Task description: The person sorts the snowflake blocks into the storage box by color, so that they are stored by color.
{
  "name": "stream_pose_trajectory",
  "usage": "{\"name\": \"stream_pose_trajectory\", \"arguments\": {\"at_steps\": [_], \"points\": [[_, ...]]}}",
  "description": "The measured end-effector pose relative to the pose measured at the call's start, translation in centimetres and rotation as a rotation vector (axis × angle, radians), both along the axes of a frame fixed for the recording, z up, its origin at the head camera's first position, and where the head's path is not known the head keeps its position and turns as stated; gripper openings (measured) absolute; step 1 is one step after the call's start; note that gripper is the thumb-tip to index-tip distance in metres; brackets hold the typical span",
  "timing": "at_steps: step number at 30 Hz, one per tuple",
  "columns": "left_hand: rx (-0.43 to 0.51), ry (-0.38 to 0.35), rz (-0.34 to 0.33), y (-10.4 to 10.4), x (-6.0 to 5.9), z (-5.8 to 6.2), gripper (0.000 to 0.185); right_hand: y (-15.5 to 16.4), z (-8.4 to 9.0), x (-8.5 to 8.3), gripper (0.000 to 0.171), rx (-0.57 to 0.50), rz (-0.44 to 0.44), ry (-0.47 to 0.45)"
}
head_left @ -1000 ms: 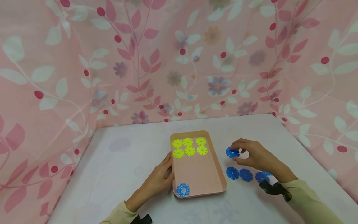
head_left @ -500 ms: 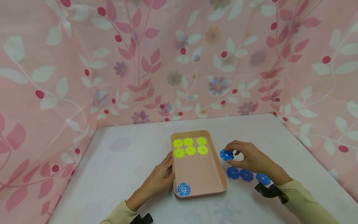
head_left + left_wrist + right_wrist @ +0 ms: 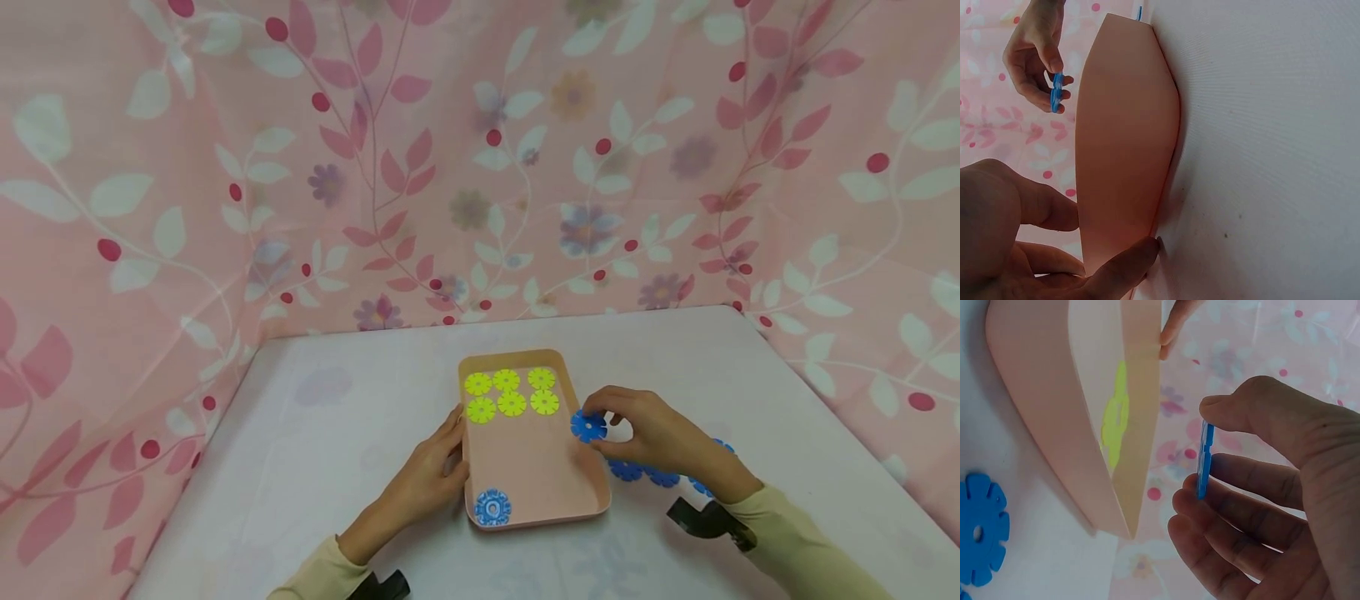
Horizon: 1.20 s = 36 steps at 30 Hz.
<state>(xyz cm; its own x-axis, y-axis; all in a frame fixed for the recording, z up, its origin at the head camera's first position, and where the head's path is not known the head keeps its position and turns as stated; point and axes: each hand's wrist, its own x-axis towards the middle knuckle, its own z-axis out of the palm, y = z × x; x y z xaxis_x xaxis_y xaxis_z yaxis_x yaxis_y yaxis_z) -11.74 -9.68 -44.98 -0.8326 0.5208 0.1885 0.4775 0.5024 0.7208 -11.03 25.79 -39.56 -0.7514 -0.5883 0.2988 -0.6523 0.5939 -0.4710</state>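
Here, the blue disc, pinched by the right hand, could catch on the tray, gripped by the left hand, and slip if carried too low.

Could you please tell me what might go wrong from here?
The blue disc, pinched by its edges in the right hand, could slip from the fingertips or clip the right rim of the tray, since it is right by it.
The left hand touches the tray's left side; a push there might shift the tray and disturb the yellow discs.
The right hand and wrist might brush the other blue discs beneath them.
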Motion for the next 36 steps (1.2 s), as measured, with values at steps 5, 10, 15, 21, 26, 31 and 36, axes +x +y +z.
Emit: {"name": "stream_pose_trajectory", "arguments": {"at_steps": [5, 10, 15, 21, 26, 31, 36], "points": [[0.000, 0.000, -0.006, 0.0, 0.0, 0.0, 0.066, -0.7, 0.0, 0.1, 0.035, 0.004, 0.012, -0.037], [-0.005, 0.005, -0.010, 0.0, -0.1, 0.2, 0.066, -1.5, -0.3, 0.1, 0.033, 0.018, 0.019, -0.072], [-0.012, 0.001, -0.013, 0.0, -0.1, 0.3, 0.065, -2.1, -0.5, 0.2, 0.031, 0.030, 0.019, -0.097], [-0.009, -0.002, -0.005, 0.0, -0.1, 0.2, 0.065, -2.5, -0.6, 0.2, 0.032, 0.049, 0.000, -0.144], [-0.008, 0.005, -0.003, -0.1, -0.2, 0.3, 0.066, -2.7, -1.1, 0.1, 0.031, 0.048, 0.014, -0.156], [-0.019, 0.003, 0.001, -0.1, -0.1, 0.3, 0.066, -3.3, -1.7, 0.3, 0.031, 0.040, 0.044, -0.177], [-0.009, -0.017, -0.007, 0.0, 0.0, 0.3, 0.066, -3.9, -2.3, 0.6, 0.031, 0.055, 0.059, -0.175]]}}
